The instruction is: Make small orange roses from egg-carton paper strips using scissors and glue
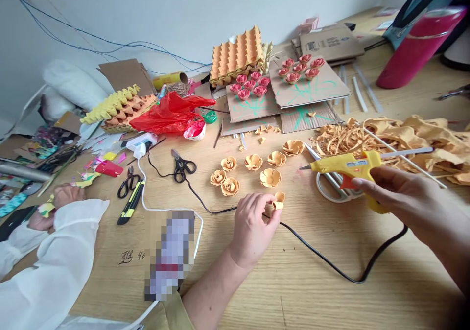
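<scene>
My left hand (pixel 256 228) pinches a small curled piece of egg carton (pixel 279 200), orange-tan, between thumb and fingers above the table. In my right hand (pixel 400 193) is a yellow glue gun (pixel 343 166), its tip pointing left and a pale glue stick out of its back. The tip is apart from the curled piece. Just beyond my left hand lie several carton flowers; one open cup-shaped flower (pixel 270 177) is nearest, and a rolled rose (pixel 230 186) sits to its left.
Black scissors (pixel 182 166), a utility knife (pixel 131 203) and a phone (pixel 171 254) lie to the left. A co-worker's white sleeve (pixel 69 251) reaches in there. Carton scraps (pixel 411 134) and a pink bottle (pixel 420 46) are at right. A black cord (pixel 323 254) crosses the front.
</scene>
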Available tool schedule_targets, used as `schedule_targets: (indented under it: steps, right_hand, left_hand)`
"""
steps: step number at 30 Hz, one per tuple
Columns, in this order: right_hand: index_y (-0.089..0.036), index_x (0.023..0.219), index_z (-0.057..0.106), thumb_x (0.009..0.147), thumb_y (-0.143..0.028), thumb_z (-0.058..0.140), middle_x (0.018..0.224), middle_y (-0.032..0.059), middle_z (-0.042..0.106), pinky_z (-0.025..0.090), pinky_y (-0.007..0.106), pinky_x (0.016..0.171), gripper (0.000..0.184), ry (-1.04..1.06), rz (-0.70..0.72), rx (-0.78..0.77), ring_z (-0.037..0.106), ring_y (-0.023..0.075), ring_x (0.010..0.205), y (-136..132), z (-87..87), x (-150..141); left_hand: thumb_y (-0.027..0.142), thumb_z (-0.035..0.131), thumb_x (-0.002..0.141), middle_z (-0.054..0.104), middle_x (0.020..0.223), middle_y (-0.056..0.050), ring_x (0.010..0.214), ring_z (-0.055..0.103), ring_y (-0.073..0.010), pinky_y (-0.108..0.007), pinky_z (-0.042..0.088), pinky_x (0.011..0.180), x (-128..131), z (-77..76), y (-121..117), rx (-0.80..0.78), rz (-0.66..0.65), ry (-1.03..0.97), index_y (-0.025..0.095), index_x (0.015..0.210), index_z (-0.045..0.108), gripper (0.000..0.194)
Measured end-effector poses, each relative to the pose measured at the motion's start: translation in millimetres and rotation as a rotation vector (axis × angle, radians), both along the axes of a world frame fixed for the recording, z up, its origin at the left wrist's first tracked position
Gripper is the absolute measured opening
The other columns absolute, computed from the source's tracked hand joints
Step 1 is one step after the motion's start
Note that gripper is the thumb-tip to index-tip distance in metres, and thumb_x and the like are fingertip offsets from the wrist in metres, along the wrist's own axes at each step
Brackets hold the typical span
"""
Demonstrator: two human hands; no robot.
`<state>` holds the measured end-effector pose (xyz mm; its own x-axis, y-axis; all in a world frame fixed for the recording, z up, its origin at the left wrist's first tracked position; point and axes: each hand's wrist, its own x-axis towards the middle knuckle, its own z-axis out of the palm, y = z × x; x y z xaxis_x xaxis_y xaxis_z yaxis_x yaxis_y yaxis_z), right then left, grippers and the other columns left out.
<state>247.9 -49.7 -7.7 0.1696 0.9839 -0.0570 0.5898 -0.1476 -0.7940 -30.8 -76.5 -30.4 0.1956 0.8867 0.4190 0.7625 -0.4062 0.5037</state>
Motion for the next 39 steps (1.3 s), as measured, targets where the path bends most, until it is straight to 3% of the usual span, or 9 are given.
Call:
schedule_targets:
  steps: [4, 9, 14, 17, 18, 20, 23, 33, 39]
  right_hand:
    - [-0.020, 0.098, 0.065, 0.070, -0.081, 0.061, 0.070, 0.0005, 0.062, 0.033, 0.027, 0.049, 0.067, -0.081, -0.031, -0.047, 0.047, 0.0133, 0.055, 3.0, -15.1, 6.0]
    - [-0.019, 0.083, 0.065, 0.085, -0.078, 0.042, 0.077, 0.0058, 0.058, 0.039, 0.032, 0.061, 0.063, -0.425, 0.015, 0.172, 0.052, 0.0173, 0.064, 5.3, -19.7, 1.2]
    - [-0.020, 0.094, 0.067, 0.089, -0.064, 0.053, 0.090, 0.0093, 0.063, 0.040, 0.034, 0.065, 0.047, -0.654, -0.013, 0.330, 0.058, 0.0233, 0.077, -0.8, -21.7, -0.2]
    - [-0.021, 0.093, 0.063, 0.092, -0.048, 0.060, 0.084, 0.0061, 0.063, 0.042, 0.032, 0.065, 0.027, -0.565, 0.021, 0.516, 0.059, 0.0215, 0.076, -12.8, -15.9, -17.3]
    - [-0.022, 0.095, 0.062, 0.094, -0.039, 0.058, 0.082, 0.0043, 0.063, 0.044, 0.031, 0.066, 0.018, -0.466, 0.148, 0.540, 0.060, 0.0189, 0.073, -17.7, -14.0, -26.1]
    - [-0.023, 0.100, 0.061, 0.098, -0.029, 0.051, 0.086, 0.0032, 0.066, 0.047, 0.028, 0.066, 0.011, -0.292, 0.432, 0.483, 0.062, 0.0159, 0.072, -26.5, -12.2, -44.9]
    - [-0.023, 0.100, 0.063, 0.100, -0.027, 0.047, 0.094, 0.0051, 0.069, 0.051, 0.029, 0.070, 0.017, -0.186, 0.609, 0.355, 0.066, 0.0178, 0.080, -33.6, -15.4, -66.2]
    - [-0.021, 0.095, 0.063, 0.100, -0.030, 0.047, 0.093, 0.0057, 0.068, 0.052, 0.030, 0.070, 0.020, -0.067, 0.630, 0.232, 0.065, 0.0176, 0.080, -33.2, -23.6, -71.8]
    - [-0.020, 0.094, 0.063, 0.098, -0.026, 0.053, 0.088, 0.0043, 0.064, 0.049, 0.026, 0.064, 0.012, -0.093, 0.614, 0.303, 0.061, 0.0144, 0.074, -32.5, -23.3, -74.3]
  left_hand:
    - [0.010, 0.070, 0.081, 0.070, 0.087, 0.000, 0.078, 0.062, -0.0171, -0.031, 0.048, 0.075, 1.8, -2.4, -1.3, -0.028, -0.022, -0.002, 0.021, 0.094, 0.061, 0.020]
    - [0.010, 0.069, 0.083, 0.069, 0.087, -0.001, 0.077, 0.062, -0.0160, -0.030, 0.049, 0.074, 5.2, -6.1, 0.2, -0.065, -0.058, -0.028, 0.020, 0.094, 0.060, 0.017]
    - [0.010, 0.067, 0.082, 0.066, 0.084, 0.001, 0.068, 0.061, -0.0123, -0.026, 0.050, 0.068, 5.7, -5.5, 1.0, -0.146, -0.061, -0.067, 0.021, 0.093, 0.060, 0.017]
    - [0.011, 0.069, 0.082, 0.065, 0.084, 0.002, 0.058, 0.056, -0.0092, -0.025, 0.049, 0.064, 8.5, -3.0, -1.7, -0.186, -0.033, -0.068, 0.021, 0.093, 0.061, 0.017]
    - [0.012, 0.069, 0.082, 0.065, 0.085, 0.003, 0.056, 0.054, -0.0083, -0.025, 0.049, 0.062, 10.3, -2.4, -2.9, -0.201, -0.026, -0.080, 0.021, 0.092, 0.061, 0.016]
    - [0.013, 0.071, 0.081, 0.066, 0.087, 0.002, 0.053, 0.053, -0.0074, -0.024, 0.048, 0.059, 14.2, -2.0, -5.2, -0.235, -0.026, -0.118, 0.021, 0.090, 0.061, 0.015]
    - [0.014, 0.074, 0.081, 0.067, 0.088, 0.002, 0.056, 0.055, -0.0083, -0.024, 0.049, 0.059, 18.7, -3.5, -7.1, -0.264, -0.042, -0.151, 0.021, 0.090, 0.062, 0.016]
    - [0.004, 0.071, 0.081, 0.065, 0.092, -0.001, 0.076, 0.066, -0.0142, -0.025, 0.056, 0.067, 15.6, -8.7, -5.4, -0.309, -0.169, -0.224, 0.021, 0.101, 0.064, 0.026]
    - [0.002, 0.066, 0.084, 0.069, 0.102, -0.004, 0.088, 0.068, -0.0162, -0.025, 0.059, 0.073, 14.3, -8.5, -6.7, -0.307, -0.212, -0.215, 0.022, 0.107, 0.065, 0.030]
